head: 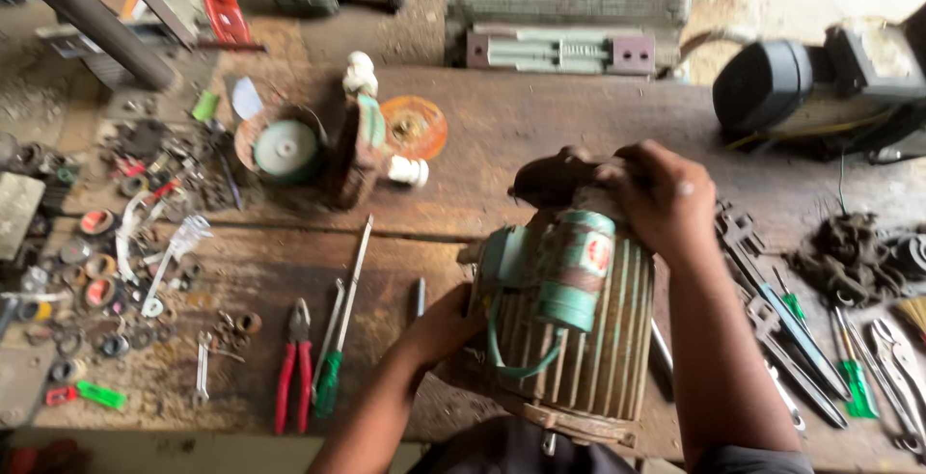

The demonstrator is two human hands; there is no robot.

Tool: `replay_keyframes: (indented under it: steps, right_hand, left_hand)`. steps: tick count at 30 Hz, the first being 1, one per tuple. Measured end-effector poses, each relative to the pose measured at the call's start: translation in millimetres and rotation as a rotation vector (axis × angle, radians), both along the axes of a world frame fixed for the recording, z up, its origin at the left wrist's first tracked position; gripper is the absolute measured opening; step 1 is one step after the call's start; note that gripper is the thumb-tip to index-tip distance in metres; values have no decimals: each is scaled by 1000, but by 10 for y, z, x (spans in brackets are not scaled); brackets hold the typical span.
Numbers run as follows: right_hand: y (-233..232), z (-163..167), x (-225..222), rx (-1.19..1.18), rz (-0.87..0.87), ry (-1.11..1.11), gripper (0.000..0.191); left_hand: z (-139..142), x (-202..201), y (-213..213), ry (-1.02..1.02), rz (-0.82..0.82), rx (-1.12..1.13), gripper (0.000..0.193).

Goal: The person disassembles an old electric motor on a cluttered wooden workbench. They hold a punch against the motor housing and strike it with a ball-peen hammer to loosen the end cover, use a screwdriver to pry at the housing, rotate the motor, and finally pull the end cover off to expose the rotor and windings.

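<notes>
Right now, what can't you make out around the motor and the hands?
- Head view: the left hand fingertips, hidden behind the ribbed motor.
- Motor's near end, cut off by the bottom edge and the person's clothing.
- What the right hand grips on the dark end cap, covered by the hand.
- Small parts at left, too small.

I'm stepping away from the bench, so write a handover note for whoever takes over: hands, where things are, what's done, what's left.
Left hand: pressed flat against the left side of the ribbed, grimy metal electric motor, steadying it.
Right hand: gripping the motor's dark far end from above.
Motor: stands at the near edge of the worn wooden workbench; a green cylindrical capacitor is strapped on top.
Red-handled pliers and green-handled screwdriver lie to the left, untouched.
Done: motor steadied in both hands.
Left: no tool is in hand; nothing shows opened.
</notes>
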State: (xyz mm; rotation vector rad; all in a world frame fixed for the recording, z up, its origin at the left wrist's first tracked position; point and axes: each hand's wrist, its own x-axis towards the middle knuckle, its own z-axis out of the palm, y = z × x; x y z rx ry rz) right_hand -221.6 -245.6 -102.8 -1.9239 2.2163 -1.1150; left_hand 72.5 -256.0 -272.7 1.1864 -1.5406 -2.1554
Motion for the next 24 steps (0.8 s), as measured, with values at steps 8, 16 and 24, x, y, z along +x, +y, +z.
replay_keyframes:
  steps: [8,16,24]
  right_hand:
    - [423,-351,-646,-61,19,-224,28]
    - [346,-1185,-926,-151,297,-580,29]
    - [386,-1901,-789,-195,292,-722,32]
  left_hand:
    - [315,-442,495,-60,206,-205,45]
    - [379,-626,1116,-147,413,-419,59]
    - [289,-389,1182,-601,380,-441,101]
